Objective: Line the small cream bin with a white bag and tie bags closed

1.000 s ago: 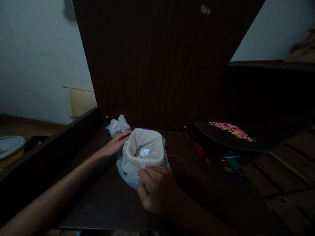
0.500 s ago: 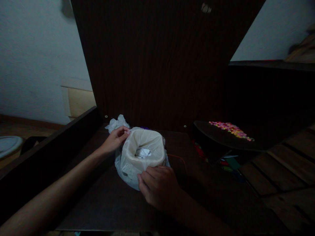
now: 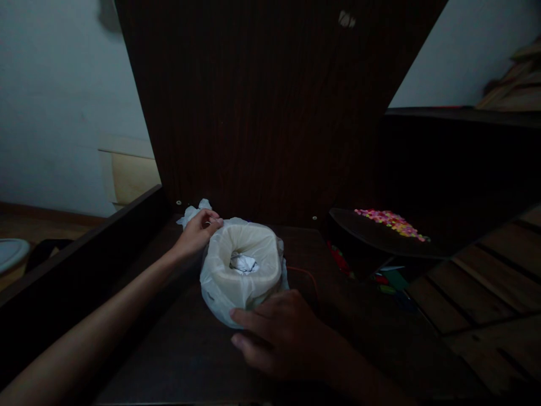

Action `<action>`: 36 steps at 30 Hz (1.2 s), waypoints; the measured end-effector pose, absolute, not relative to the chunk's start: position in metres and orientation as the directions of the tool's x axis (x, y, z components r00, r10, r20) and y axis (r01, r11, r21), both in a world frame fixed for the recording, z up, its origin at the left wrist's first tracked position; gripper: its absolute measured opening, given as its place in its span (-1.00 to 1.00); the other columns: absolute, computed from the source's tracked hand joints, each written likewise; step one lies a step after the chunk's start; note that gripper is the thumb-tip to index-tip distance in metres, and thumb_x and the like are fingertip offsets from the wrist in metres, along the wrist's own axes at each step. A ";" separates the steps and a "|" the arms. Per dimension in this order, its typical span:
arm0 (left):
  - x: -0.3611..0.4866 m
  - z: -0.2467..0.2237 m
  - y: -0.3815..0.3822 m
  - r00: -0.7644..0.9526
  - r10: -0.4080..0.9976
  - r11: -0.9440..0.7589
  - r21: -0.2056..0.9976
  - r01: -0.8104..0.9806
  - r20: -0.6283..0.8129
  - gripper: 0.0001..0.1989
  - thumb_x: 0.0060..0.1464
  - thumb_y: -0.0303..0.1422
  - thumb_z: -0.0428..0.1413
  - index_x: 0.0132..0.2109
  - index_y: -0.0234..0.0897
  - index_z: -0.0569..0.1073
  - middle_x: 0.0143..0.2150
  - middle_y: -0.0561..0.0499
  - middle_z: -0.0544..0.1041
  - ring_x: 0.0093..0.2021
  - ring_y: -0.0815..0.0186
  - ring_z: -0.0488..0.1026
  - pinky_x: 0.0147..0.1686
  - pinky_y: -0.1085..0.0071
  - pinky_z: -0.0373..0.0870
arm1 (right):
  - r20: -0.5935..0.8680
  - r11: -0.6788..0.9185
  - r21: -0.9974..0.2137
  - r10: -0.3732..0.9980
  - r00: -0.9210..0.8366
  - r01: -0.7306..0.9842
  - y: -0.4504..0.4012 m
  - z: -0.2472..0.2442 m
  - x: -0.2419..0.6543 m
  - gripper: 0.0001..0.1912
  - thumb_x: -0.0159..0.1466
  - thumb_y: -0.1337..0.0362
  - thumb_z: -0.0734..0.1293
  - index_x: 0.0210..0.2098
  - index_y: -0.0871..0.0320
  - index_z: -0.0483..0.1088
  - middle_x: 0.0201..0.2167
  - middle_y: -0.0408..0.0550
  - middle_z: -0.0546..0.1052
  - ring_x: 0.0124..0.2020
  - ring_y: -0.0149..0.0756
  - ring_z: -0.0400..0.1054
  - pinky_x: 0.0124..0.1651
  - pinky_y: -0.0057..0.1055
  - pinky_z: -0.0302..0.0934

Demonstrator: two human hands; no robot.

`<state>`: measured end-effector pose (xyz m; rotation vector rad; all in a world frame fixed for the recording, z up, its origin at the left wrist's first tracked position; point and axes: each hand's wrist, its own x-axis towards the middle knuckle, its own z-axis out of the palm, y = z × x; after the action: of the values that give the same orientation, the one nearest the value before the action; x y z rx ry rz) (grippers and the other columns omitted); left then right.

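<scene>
A small bin (image 3: 270,269) lined with a whitish plastic bag stands on the dark wooden surface, with crumpled white paper (image 3: 244,263) inside. The bag hangs loosely down around its outside. At the bin's back left rim, my left hand (image 3: 199,230) has thumb and fingertips closed together on the edge of the bag. My right hand (image 3: 274,332) is at the near right side of the bin, its thumb and fingers apart beside the hanging bag, with nothing visible between them. Another crumpled white plastic bag (image 3: 192,213) lies behind my left hand.
A tall dark panel (image 3: 262,113) rises behind the bin, and a low dark side board (image 3: 84,248) runs along the left. Pink and yellow pieces (image 3: 393,221) lie on a rounded shelf (image 3: 363,234) at the right, with small items below.
My right hand has come off the front rim and moved down and toward me, its fingers opening. The bag now hangs fuller over the front. The view has shifted slightly.
</scene>
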<state>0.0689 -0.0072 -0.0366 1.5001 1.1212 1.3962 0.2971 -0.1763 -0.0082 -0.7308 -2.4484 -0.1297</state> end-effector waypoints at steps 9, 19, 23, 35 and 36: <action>0.029 -0.014 -0.080 0.519 0.790 -0.550 0.753 0.362 0.328 -0.49 0.10 0.12 0.14 -0.47 -0.26 0.43 -0.52 0.06 0.41 -0.50 0.33 0.30 -0.50 0.45 0.19 | 0.445 0.581 -0.370 0.796 -0.410 0.725 -0.139 -0.006 0.355 -0.68 0.27 -0.01 0.45 -0.29 0.13 0.50 -0.49 -0.25 0.51 -0.53 -0.46 0.32 -0.43 -0.47 0.06; 0.031 -0.015 -0.103 0.648 0.720 -0.649 0.569 0.504 0.247 -0.74 0.27 -0.22 0.11 -0.32 -0.29 0.51 -0.40 0.03 0.56 -0.42 0.36 0.45 -0.39 0.51 0.30 | 0.325 0.693 -0.378 0.720 -0.613 0.614 -0.120 -0.019 0.353 -0.86 0.35 0.34 0.38 -0.34 0.17 0.55 -0.42 -0.10 0.60 -0.40 -0.34 0.45 -0.32 -0.46 0.14; 0.037 -0.017 -0.106 0.621 0.766 -0.595 0.551 0.585 0.166 -0.61 0.09 -0.03 0.27 -0.35 -0.30 0.48 -0.42 0.02 0.56 -0.44 0.32 0.47 -0.43 0.49 0.28 | 0.318 0.701 -0.368 0.712 -0.626 0.610 -0.120 -0.019 0.359 -0.85 0.36 0.33 0.35 -0.33 0.17 0.53 -0.42 -0.09 0.59 -0.41 -0.34 0.43 -0.31 -0.45 0.15; 0.012 -0.009 -0.104 0.558 0.825 -0.545 0.381 0.747 0.086 -0.65 0.32 -0.14 -0.03 -0.29 -0.24 0.51 -0.47 0.02 0.54 -0.49 0.28 0.50 -0.46 0.45 0.28 | -0.215 0.500 -0.310 0.792 -0.572 0.809 -0.113 0.043 0.380 -0.84 0.23 0.17 0.49 -0.26 0.12 0.57 -0.28 -0.09 0.61 -0.28 -0.26 0.46 -0.32 -0.43 0.14; 0.007 -0.006 -0.103 0.550 0.833 -0.533 0.363 0.764 0.064 -0.68 0.30 -0.11 0.01 -0.18 -0.23 0.53 -0.43 0.01 0.57 -0.46 0.25 0.53 -0.44 0.43 0.31 | -0.227 0.460 -0.302 0.816 -0.532 0.835 -0.113 0.056 0.381 -0.79 0.21 0.12 0.51 -0.26 0.12 0.57 -0.33 -0.11 0.61 -0.33 -0.27 0.45 -0.35 -0.43 0.14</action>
<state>0.0069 -0.1029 -0.0063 2.4960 1.3231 0.3319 0.3815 -0.1127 0.0561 -1.5425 -2.7271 0.6090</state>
